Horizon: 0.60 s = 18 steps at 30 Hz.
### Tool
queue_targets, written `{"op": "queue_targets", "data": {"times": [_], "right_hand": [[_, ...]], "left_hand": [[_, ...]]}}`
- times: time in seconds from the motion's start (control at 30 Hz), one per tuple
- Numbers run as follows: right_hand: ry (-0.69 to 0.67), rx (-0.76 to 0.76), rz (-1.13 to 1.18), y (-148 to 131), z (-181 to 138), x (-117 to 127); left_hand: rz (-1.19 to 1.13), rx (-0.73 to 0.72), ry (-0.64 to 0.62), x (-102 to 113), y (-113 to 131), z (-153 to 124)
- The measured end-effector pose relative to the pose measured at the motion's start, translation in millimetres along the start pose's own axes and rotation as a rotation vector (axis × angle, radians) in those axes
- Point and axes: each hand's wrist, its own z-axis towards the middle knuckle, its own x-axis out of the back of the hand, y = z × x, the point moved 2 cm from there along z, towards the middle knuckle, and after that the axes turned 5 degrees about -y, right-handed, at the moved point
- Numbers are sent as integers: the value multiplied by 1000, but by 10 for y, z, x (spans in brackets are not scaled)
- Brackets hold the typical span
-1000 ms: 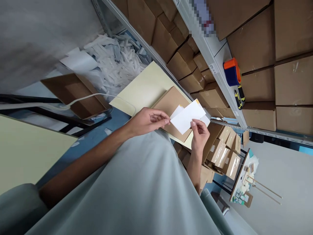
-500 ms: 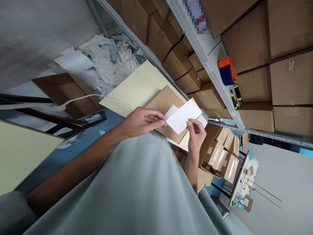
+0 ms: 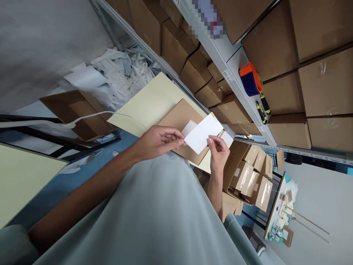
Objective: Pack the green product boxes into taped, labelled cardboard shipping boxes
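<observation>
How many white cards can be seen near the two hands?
3. One white card is pinched between left hand and right hand; a second card peeks out behind it; a third card lies beyond the right hand. Others may be hidden.

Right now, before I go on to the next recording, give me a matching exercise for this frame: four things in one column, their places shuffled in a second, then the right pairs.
Things:
1. white card
2. brown cardboard sheet
3. tape dispenser
4. paper scraps

Places:
A. on the shelf, in front of stacked boxes
B. pinched between the left hand and the right hand
C. lying flat on the cream table
D. piled past the table's far end

Pairs: 1-B, 2-C, 3-A, 4-D
</observation>
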Motion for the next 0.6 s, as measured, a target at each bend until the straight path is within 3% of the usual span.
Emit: {"op": "queue_targets", "data": {"times": [0.6], "right_hand": [[-16,-9,44,107,-65,63]], "left_hand": [[61,-10,13,-113,62,-42]]}}
